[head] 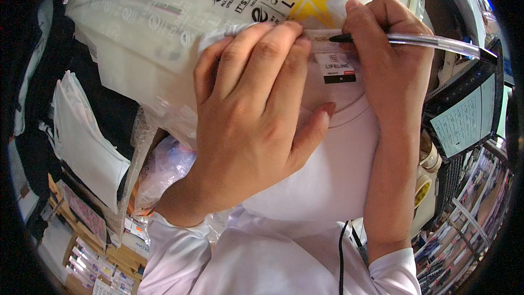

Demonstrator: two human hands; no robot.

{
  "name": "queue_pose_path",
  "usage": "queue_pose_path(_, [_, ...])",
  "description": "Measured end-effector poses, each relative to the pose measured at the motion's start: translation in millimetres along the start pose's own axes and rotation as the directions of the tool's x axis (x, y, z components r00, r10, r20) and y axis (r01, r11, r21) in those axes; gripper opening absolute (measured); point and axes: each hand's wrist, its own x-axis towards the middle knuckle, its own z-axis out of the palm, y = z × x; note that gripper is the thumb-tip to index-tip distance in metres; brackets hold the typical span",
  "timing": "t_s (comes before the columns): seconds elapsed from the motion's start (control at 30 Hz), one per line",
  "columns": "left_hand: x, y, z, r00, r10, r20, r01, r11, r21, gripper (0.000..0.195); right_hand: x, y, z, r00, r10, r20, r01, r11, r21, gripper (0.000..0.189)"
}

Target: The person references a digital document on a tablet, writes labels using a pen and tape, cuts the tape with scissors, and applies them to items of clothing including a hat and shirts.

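Note:
A pale T-shirt (323,176) lies before me with its round neckline and printed neck label (337,65) facing up. My left hand (254,110) rests across the shirt, fingers apart and bent at the collar (321,37), thumb stretched out below the label. Some cloth is bunched up behind those fingertips. A clear ballpoint pen (434,43) with a black tip is gripped in my right hand (393,49). Its point is at the inside of the collar, where small brownish marks show; contact cannot be made out.
Printed translucent plastic bags (163,20) lie beneath and beyond the shirt. Folded white cloth (86,139) sits at left. On the right are a monitor (466,110), a black keyboard (448,188) and a roll of tape (423,192). A black cable (342,258) hangs in front of me.

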Motion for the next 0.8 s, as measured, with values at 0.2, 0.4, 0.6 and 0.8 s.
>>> queue_pose_path(0.2, [0.6,-0.1,1.1,1.0,0.0,-0.014,0.0,1.0,-0.016,0.055,-0.4,-4.8,2.7,0.997,0.075,-0.03,-0.074,0.997,0.037,0.029])
queue_pose_path(0.4, [0.1,-0.3,0.7,1.0,0.003,-0.012,-0.003,1.0,-0.01,0.055,-0.1,-1.1,1.1,0.999,0.042,-0.019,-0.041,0.999,0.028,0.029])
queue_pose_path(0.6, [0.3,2.3,0.3,1.0,0.003,-0.006,-0.003,1.0,-0.002,0.056,-0.1,1.4,0.9,0.999,0.02,-0.042,-0.02,1.0,0.003,0.03])
queue_pose_path(0.8, [3.0,7.2,-2.4,1.0,0.023,-0.009,-0.023,1.0,0.017,0.054,1.4,-2.0,-2.8,0.997,0.072,-0.022,-0.071,0.997,0.037,0.02])
